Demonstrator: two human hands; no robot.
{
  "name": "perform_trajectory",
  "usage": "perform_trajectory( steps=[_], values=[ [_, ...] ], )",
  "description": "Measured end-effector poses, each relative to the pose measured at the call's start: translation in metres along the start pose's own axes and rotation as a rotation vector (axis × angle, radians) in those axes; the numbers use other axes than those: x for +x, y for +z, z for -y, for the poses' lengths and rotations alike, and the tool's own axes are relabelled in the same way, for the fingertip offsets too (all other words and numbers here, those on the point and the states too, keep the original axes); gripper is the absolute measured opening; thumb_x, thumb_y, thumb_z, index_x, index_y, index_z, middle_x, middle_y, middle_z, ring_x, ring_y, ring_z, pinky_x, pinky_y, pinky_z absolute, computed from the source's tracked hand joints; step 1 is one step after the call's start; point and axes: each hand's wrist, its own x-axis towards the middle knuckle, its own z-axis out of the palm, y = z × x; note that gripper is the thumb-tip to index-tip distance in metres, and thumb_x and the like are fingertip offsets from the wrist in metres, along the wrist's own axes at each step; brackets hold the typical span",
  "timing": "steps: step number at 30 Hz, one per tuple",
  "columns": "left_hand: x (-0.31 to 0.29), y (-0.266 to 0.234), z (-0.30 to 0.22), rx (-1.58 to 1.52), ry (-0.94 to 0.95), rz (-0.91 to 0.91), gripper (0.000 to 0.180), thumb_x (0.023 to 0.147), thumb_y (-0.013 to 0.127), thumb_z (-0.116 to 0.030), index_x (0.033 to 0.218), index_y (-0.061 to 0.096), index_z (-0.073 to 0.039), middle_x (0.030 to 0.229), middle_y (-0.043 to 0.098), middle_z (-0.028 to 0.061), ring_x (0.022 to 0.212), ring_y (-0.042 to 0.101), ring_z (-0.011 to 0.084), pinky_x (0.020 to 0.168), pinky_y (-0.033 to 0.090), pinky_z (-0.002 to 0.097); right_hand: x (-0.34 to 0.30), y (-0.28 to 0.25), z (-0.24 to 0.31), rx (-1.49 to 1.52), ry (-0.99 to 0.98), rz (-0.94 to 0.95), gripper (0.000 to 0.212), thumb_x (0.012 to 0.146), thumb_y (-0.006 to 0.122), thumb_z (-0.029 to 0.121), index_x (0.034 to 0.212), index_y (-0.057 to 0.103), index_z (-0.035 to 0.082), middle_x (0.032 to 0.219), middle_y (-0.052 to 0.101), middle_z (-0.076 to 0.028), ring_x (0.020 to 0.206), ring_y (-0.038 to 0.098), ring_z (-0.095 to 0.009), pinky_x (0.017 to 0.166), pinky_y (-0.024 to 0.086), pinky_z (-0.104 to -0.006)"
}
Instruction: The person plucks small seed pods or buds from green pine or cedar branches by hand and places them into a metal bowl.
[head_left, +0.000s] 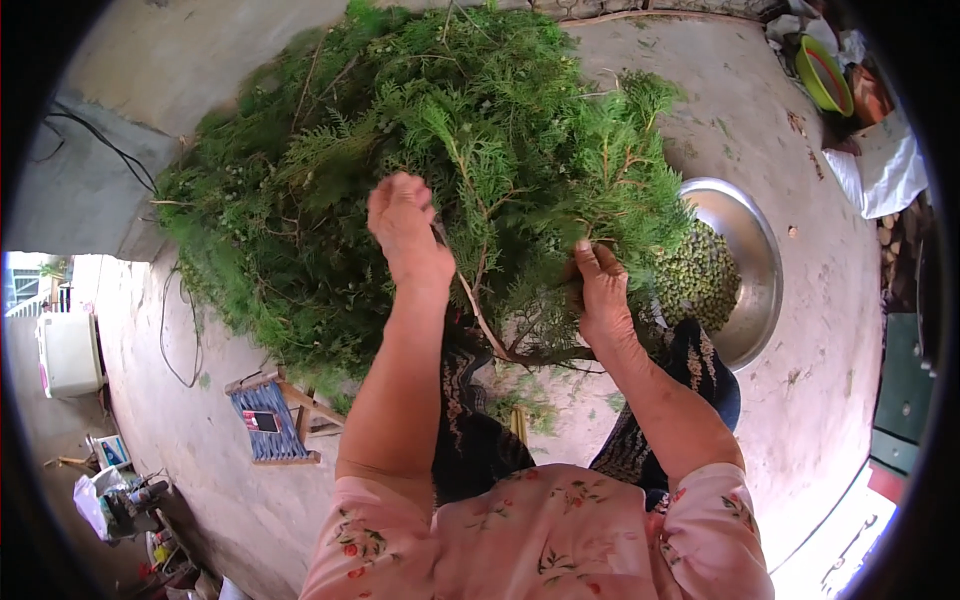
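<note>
Your left hand (pixel 403 228) is over the middle of the branches (pixel 350 130), fingers curled and blurred; I cannot tell whether it pinches anything. Your right hand (pixel 602 285) bends in at their right side, its grip likewise unclear. The branches heap on the floor (pixel 820 300) before your knees, overlapping the left rim of a basin (pixel 752 265) of green berries (pixel 697 277).

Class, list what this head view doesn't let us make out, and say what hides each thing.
In the head view:
- Bare left hand: blur hides whether it grips anything.
- Bare right hand: its fingers obscure anything pinched.
- Round silver metal bowl: feathery green branches cover part of its left side.
- Small, flat, dark rectangular object: its details are too small.
</note>
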Motion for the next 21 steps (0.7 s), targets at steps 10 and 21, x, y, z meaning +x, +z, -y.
perform_trajectory(
  steps=[10,21],
  values=[
    [-0.016,0.014,-0.009,0.119,-0.337,0.519,0.059,0.080,0.046,-0.057,0.101,0.053,-0.002,0.083,0.059,0.0047,0.070,0.056,0.0130,0.060,0.045,0.0261,0.014,-0.008,-0.006,0.047,0.059,-0.074,0.021,0.083,0.056,0.029,0.092,0.051,0.010,0.069,0.051,0.000,0.053,0.046,-0.011,0.042,0.036,-0.0276],
    [-0.020,0.013,-0.006,-0.180,-0.216,0.668,0.026,0.079,0.058,-0.023,0.094,0.057,-0.002,0.094,0.060,0.0097,0.074,0.059,0.0187,0.064,0.050,0.0270,0.016,-0.008,0.009,0.001,0.013,-0.042,0.043,0.083,0.054,0.015,0.119,0.041,-0.003,0.093,0.054,-0.010,0.069,0.059,-0.018,0.051,0.046,-0.0278]
  ],
)
